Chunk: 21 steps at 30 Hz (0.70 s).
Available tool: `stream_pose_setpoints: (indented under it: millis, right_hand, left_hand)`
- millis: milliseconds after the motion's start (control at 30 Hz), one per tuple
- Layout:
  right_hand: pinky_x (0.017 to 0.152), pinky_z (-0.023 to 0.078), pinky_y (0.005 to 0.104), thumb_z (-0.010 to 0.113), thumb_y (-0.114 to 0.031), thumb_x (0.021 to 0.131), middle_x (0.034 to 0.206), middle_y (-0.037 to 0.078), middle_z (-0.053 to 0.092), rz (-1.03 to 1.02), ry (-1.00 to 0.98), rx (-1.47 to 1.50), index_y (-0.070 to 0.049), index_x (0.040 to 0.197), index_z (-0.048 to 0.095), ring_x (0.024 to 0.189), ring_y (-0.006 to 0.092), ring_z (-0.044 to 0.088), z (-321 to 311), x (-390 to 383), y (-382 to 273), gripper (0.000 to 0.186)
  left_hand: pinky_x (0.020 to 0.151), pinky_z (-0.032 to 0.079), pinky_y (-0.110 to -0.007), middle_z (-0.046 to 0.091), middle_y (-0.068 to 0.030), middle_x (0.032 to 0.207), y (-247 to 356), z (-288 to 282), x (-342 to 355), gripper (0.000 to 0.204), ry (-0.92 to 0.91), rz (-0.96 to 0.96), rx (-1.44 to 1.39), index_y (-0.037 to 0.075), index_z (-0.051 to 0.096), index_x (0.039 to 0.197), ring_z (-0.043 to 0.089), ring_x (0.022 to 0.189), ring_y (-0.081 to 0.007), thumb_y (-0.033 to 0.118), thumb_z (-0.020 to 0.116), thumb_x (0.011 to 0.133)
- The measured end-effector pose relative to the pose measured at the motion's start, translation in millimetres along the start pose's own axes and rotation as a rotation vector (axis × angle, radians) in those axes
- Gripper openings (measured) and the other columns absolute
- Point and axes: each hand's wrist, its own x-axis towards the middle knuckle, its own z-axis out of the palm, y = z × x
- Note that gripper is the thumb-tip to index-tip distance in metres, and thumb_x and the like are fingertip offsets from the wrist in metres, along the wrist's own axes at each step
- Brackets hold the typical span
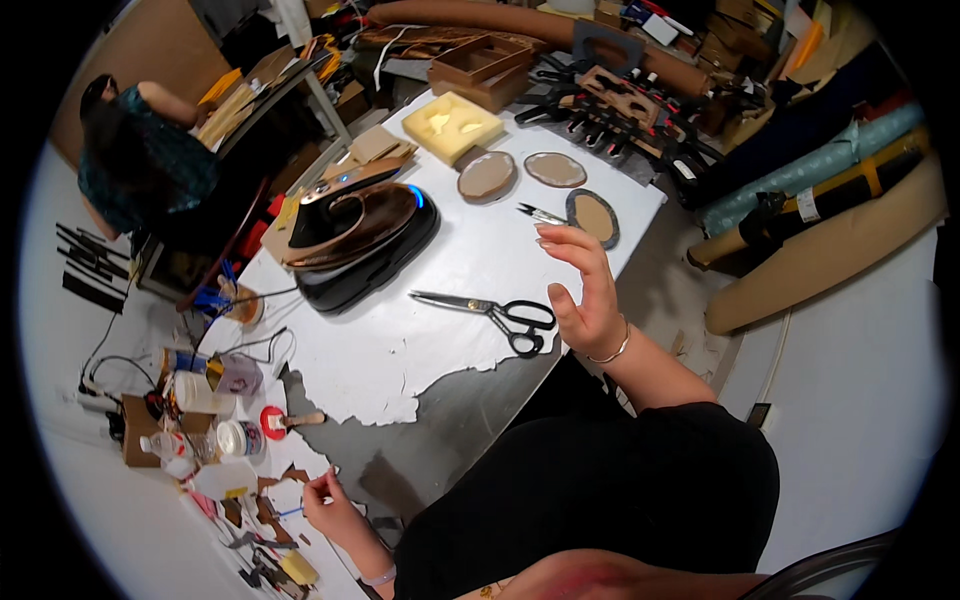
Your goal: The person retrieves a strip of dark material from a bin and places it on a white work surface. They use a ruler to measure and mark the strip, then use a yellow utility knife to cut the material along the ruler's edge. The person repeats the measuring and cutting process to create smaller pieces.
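My right hand (588,292) is raised above the right edge of the white-covered table (450,270), fingers spread and holding nothing. Black-handled scissors (495,311) lie just left of it, blades pointing left. Small snips (540,213) and an oval brown piece (593,217) lie beyond the fingertips. My left hand (330,505) is low at the near-left end of the table, fingers pinched on a thin blue stick (291,512), over scattered brown scraps (262,515).
A large dark iron (360,238) sits left of centre. Two more oval pieces (487,176) and a yellow foam mould (452,125) lie further back. Jars and bottles (200,400) and a red-based tool (277,421) crowd the left end. Another person (140,150) is at the far left.
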Motion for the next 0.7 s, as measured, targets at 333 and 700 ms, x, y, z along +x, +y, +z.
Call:
stream_pose_setpoints:
  millis: [333,700]
  right_hand:
    - [0.106,0.049,0.0411,0.063,-0.008,0.096,0.136,0.021,0.058,0.140,0.076,-0.093,-0.001,0.127,0.060,0.121,0.0346,0.061,-54,-17,36,0.031]
    - [0.103,0.049,0.0407,0.060,-0.001,0.094,0.128,0.019,0.064,0.251,0.084,-0.209,0.000,0.118,0.064,0.117,0.0347,0.063,-80,-18,87,0.024]
  left_hand:
    - [0.061,0.044,-0.032,0.064,-0.0103,0.074,75,56,-1,0.022,-0.209,0.099,-0.078,-0.004,0.072,0.099,0.055,0.062,-0.0179,0.016,0.065,0.103]
    - [0.091,0.047,-0.040,0.073,-0.0118,0.101,120,83,-4,0.034,-0.321,0.300,0.098,0.005,0.068,0.131,0.065,0.093,-0.0275,0.000,0.057,0.100]
